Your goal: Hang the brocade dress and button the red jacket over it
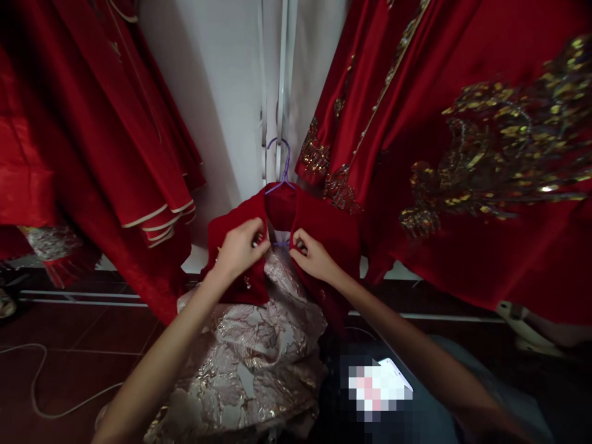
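A short red jacket (324, 216) hangs open at the front on a purple wire hanger (287, 161). Pinched in my left hand (241, 248) is the jacket's left-side front edge, close below the collar. Opposite it, my right hand (311, 254) has its fingers closed on the other front edge. Between the two edges shows a pale pink and gold brocade garment (259, 333), which spreads down toward me. Small ornaments sit on the jacket's front. The hanger's lower part is mostly hidden by cloth.
Red garments with pale trim (152, 185) hang at the left. On the right hangs a red garment with gold sequin embroidery (490, 154). A lit phone (386, 385), partly pixelated, lies near my lap. A white cable (39, 394) runs over the dark tiled floor (106, 327).
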### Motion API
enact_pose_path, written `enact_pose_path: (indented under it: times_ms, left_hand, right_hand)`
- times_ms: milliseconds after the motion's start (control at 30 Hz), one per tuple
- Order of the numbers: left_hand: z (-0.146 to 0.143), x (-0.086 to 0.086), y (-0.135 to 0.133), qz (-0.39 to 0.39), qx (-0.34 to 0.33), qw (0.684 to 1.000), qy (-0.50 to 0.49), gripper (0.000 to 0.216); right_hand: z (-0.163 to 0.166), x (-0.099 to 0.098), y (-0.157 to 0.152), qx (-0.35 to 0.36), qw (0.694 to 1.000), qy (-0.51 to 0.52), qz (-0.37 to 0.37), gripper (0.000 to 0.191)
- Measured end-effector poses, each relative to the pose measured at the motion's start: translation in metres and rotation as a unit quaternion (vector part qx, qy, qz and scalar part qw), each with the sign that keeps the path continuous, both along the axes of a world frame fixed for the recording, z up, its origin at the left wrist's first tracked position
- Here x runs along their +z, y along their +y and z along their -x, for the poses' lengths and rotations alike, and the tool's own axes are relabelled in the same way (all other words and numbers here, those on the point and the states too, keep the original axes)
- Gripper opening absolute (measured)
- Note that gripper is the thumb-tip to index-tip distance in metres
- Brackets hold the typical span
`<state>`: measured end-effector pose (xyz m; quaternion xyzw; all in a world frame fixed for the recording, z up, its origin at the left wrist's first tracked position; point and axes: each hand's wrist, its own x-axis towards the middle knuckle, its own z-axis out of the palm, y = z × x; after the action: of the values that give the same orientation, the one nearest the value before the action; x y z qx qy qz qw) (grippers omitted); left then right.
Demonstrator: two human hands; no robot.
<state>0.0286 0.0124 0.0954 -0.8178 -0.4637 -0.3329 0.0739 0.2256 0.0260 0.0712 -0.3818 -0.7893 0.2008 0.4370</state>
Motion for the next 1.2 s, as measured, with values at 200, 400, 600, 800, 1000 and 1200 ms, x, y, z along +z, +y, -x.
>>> enact_pose_path:
  times_ms: [200,400,600,800,1000,1200]
  left_hand:
    - [-0.038,-0.024,0.006,0.055,-0.021,0.998,0.003,0.028]
    - [-0.044,-0.046,0.003,0.048,0.004,0.964,-0.262,0.031]
    - [-0.061,-0.08,-0.004,0.023,0.064,0.918,-0.391,0.014]
    - [-0.059,-0.095,-0.005,0.005,0.045,0.908,-0.417,0.011]
    - [-0.059,-0.099,-0.01,-0.004,0.036,0.918,-0.396,0.014]
    - [-0.056,-0.093,-0.015,-0.028,0.027,0.936,-0.35,0.012]
  right_hand:
    - [0.007,-0.005,0.003,0.033,0.997,0.057,0.035,0.007]
    - [0.006,-0.018,0.008,0.041,0.992,0.094,0.073,0.011]
    - [0.013,-0.033,0.013,0.066,0.974,0.18,0.122,0.023]
    - [0.004,-0.045,0.003,0.067,0.968,0.205,0.125,0.023]
    - [0.009,-0.045,-0.006,0.049,0.978,0.181,0.093,0.023]
    - [0.017,-0.04,-0.015,-0.014,0.983,0.178,0.045,0.022]
